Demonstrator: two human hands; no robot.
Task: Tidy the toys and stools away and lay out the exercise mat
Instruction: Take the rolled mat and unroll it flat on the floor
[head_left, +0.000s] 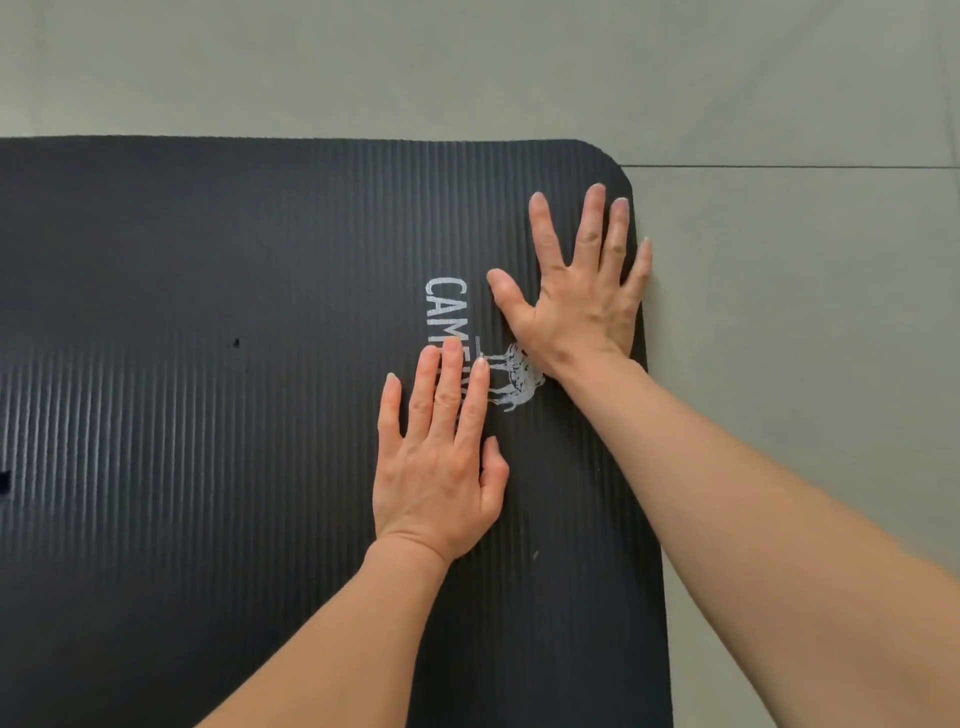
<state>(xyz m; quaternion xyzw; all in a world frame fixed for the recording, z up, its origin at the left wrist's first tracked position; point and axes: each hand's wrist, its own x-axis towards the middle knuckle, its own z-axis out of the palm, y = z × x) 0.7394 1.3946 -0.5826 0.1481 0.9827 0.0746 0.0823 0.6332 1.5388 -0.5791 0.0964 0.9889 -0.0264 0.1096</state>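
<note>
Black mat (208, 364) lies flat on the floor (779, 364), its right corner in view. Right hand (582, 296) palm-down near the mat's right edge, fingers spread wide, straight. Left hand (436, 467) palm-down beside it, fingers straight, close together, covering part of the white logo (447, 306). Both forearms extended.

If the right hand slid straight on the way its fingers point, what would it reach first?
The right hand lies flat near the mat's far right corner, fingers pointing away from the person. Going on, it would cross the mat's far edge first, then bare tiled floor; nothing else shows in that line.
</note>
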